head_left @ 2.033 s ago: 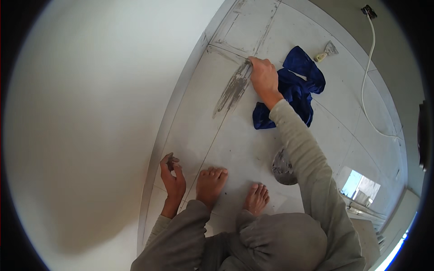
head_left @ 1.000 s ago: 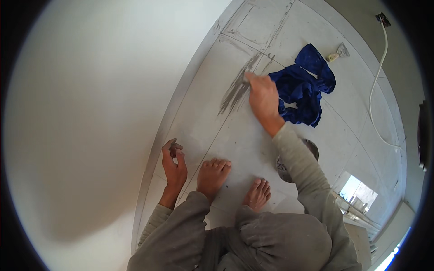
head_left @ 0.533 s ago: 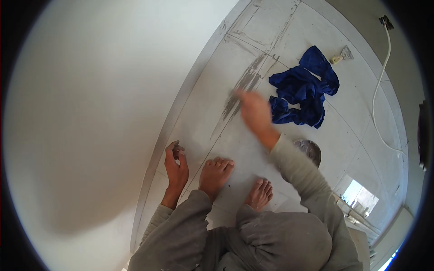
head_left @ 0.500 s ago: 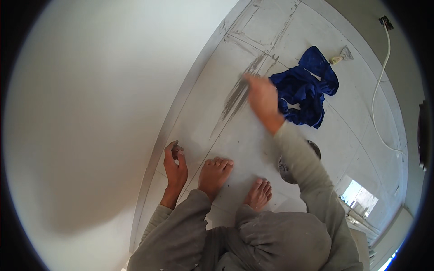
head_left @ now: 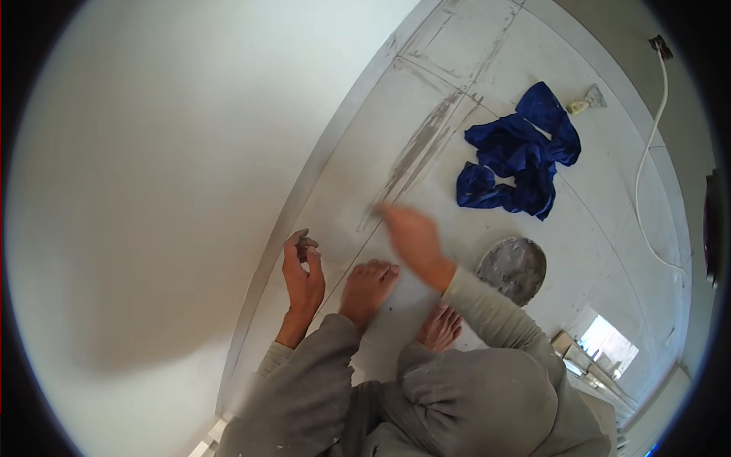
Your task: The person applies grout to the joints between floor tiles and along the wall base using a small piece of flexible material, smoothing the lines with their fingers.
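Note:
My right hand (head_left: 415, 242) is slightly blurred over the tiled floor, its fingers closed and pointing down at a tile joint. What the fingers hold, if anything, is hidden. Dark grey paste streaks (head_left: 419, 152) run along the joint ahead of it. Near the wall's foot, my left hand (head_left: 303, 282) hovers by my left foot, fingers loosely curled with the thumb apart; grey smears mark the fingertips and I see nothing held. Right of my right hand stands a round bowl (head_left: 518, 268) with grey paste inside.
A crumpled blue cloth (head_left: 525, 156) lies on the tiles, with a putty knife (head_left: 586, 100) beyond it. A white cable (head_left: 640, 179) hangs from a wall box at the right. The white wall (head_left: 167, 190) rises close on my left. My bare feet (head_left: 365, 288) are on the floor.
My right hand has moved nearer to me and left along the joint, uncovering more of the streaks, the cloth and the bowl. My left hand keeps its curled pose.

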Tool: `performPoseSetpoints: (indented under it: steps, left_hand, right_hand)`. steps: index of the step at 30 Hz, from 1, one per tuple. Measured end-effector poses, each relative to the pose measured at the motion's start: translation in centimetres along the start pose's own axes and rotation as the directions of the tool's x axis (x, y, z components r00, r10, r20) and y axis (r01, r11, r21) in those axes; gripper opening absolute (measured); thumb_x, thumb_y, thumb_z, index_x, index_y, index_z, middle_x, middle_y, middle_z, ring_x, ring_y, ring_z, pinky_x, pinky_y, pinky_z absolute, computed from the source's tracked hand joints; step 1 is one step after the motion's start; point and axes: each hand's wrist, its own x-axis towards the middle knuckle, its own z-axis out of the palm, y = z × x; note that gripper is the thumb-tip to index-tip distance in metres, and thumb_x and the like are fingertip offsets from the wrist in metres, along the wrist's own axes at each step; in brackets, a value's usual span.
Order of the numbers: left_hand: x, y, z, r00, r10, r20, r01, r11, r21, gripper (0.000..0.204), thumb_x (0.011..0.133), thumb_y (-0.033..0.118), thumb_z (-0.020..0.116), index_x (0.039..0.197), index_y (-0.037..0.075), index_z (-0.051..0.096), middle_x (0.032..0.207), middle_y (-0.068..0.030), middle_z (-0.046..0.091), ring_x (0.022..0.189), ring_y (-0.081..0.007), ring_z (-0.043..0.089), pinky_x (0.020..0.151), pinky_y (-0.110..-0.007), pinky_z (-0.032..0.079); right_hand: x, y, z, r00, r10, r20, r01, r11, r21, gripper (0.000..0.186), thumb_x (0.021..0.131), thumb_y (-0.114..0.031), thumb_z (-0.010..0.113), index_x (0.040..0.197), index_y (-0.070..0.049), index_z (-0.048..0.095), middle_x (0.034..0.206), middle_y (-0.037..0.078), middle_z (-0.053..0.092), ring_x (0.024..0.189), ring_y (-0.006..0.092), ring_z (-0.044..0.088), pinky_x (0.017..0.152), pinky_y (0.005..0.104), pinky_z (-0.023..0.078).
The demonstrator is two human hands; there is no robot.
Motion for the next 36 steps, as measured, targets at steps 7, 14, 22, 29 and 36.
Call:
performPoseSetpoints:
  steps: [7,14,22,29,36]
  left_hand:
    - [-0.9,-1.4,-0.8,0.999,0.017,-0.047,-0.017,1.0,-0.01,0.034,0.102,0.003,0.046,0.136,-0.003,0.047,0.101,-0.0109,0.062,0.085,-0.0159,0.059,0.079,-0.031,0.05]
    - [-2.5,-5.9,-0.8,0.996,0.084,0.002,-0.084,0.996,-0.017,0.034,0.1,0.0,0.046,0.134,-0.004,0.048,0.098,-0.0104,0.061,0.085,-0.015,0.057,0.08,-0.03,0.049]
    - [-1.7,-5.6,-1.1,0.999,0.051,0.005,-0.051,0.996,-0.072,0.034,0.101,0.001,0.046,0.134,-0.004,0.048,0.098,-0.0106,0.061,0.085,-0.0153,0.057,0.081,-0.031,0.049]
    - [-2.5,-5.6,-1.3,0.999,0.053,-0.012,-0.054,0.995,-0.085,0.034,0.099,0.003,0.049,0.133,-0.003,0.051,0.098,-0.0112,0.065,0.084,-0.0171,0.06,0.081,-0.033,0.05]
    - [-3.6,-6.1,-2.5,0.998,0.013,-0.067,-0.018,0.997,-0.075,0.034,0.099,0.003,0.05,0.133,-0.002,0.051,0.096,-0.0112,0.065,0.083,-0.0173,0.061,0.081,-0.034,0.05]
  right_hand:
    - [2.5,4.0,-0.8,0.985,-0.15,-0.09,0.105,0.919,-0.38,0.034,0.081,-0.002,0.061,0.114,-0.005,0.069,0.108,0.009,0.073,0.093,0.0284,0.062,0.077,0.0381,0.056]
    - [1.7,1.2,-2.6,0.942,-0.178,0.285,0.204,0.977,-0.066,0.033,0.082,-0.002,0.061,0.114,-0.004,0.068,0.121,0.01,0.07,0.102,0.028,0.063,0.087,0.038,0.054]
    - [-1.9,0.4,-1.8,0.928,-0.224,0.297,0.259,0.962,-0.083,0.041,0.076,0.004,0.062,0.116,-0.008,0.068,0.123,0.008,0.07,0.114,0.0281,0.064,0.091,0.0406,0.052]
    - [-2.9,-0.7,-0.5,0.877,-0.336,0.343,0.392,0.914,-0.108,0.035,0.085,-0.008,0.059,0.12,-0.006,0.066,0.131,0.008,0.066,0.122,0.0245,0.061,0.092,0.0391,0.049]
    - [-4.0,-3.0,-1.2,0.827,-0.382,0.412,0.421,0.907,-0.004,0.038,0.085,-0.009,0.059,0.123,-0.007,0.065,0.138,0.011,0.061,0.133,0.027,0.055,0.092,0.0387,0.047]
